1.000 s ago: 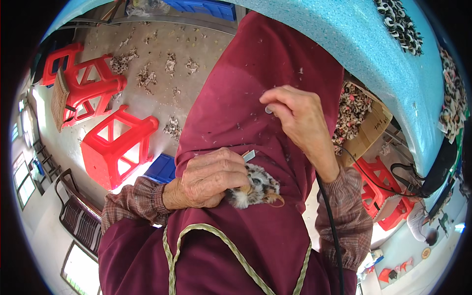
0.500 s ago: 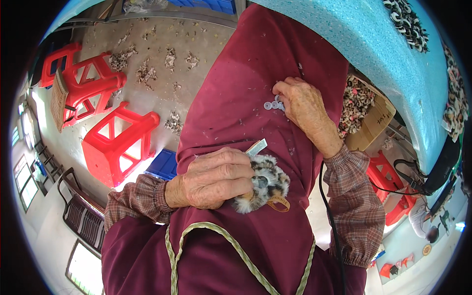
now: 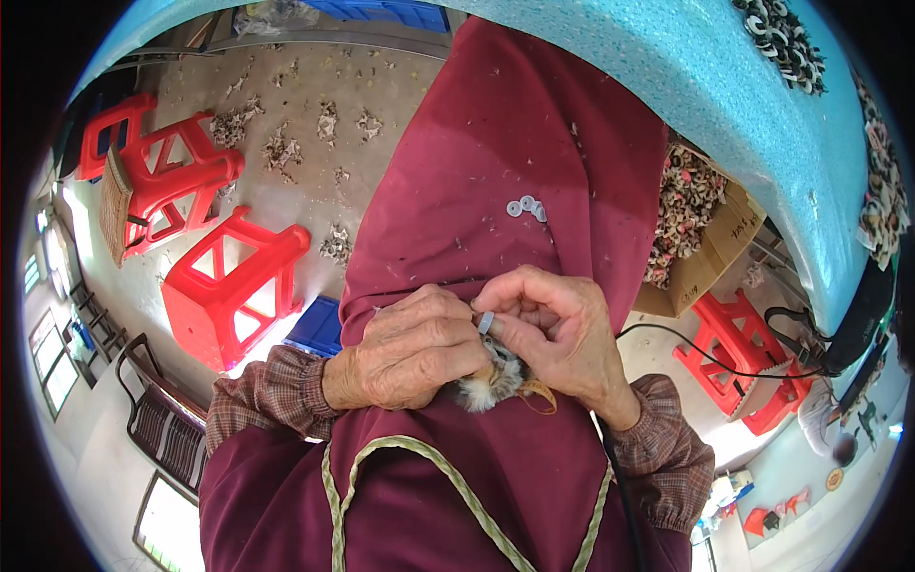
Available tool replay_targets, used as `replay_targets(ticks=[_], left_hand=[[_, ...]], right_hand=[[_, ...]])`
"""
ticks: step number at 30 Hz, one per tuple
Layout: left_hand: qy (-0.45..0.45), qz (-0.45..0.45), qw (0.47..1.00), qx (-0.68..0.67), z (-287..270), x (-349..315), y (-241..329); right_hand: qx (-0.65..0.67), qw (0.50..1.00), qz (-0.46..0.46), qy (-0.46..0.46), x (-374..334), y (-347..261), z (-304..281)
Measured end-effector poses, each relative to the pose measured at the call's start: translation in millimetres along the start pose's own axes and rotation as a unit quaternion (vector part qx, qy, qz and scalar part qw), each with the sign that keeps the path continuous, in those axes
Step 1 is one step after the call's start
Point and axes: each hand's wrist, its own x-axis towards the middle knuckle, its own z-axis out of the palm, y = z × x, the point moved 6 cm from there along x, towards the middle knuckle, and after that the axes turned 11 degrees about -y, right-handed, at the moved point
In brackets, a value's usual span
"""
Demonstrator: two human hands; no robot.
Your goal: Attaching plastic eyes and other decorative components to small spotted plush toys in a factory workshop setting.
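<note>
On my lap, a small furry plush piece (image 3: 488,389), spotted black, brown and white, is gripped by my left hand (image 3: 410,348), its fingers curled over it. A tan ribbon loop (image 3: 541,397) sticks out on its right. My right hand (image 3: 560,329) pinches a small translucent plastic washer (image 3: 486,322) between thumb and forefinger, right beside the left fingertips above the plush. The hands cover most of the plush. Farther up the maroon apron (image 3: 429,210) lie several similar loose washers (image 3: 515,208).
A light blue work surface (image 3: 658,67) curves across the top right, bearing a dark pile of small pieces (image 3: 782,48). Below it stands a cardboard box (image 3: 720,253) of fabric scraps (image 3: 681,210). Red stools (image 3: 224,286) and a blue bin (image 3: 317,326) stand left. A black cable (image 3: 705,338) runs right.
My right hand has left the washers on the lap and come back to the plush, carrying one washer. The left hand stays in place, holding the plush.
</note>
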Motion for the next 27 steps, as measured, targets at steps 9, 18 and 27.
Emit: replay_targets(ticks=[9,18,27], left_hand=[[-0.002,-0.033,0.999,0.035,-3,-2,2],[0.024,-0.051,0.997,0.053,-3,3,1],[0.088,-0.089,0.987,0.101,6,-10,-13]], right_hand=[[0.067,0.996,-0.037,0.037,-14,5,5],[0.150,0.987,-0.021,0.044,-15,14,0],[0.005,0.996,-0.055,0.075,-13,22,-1]])
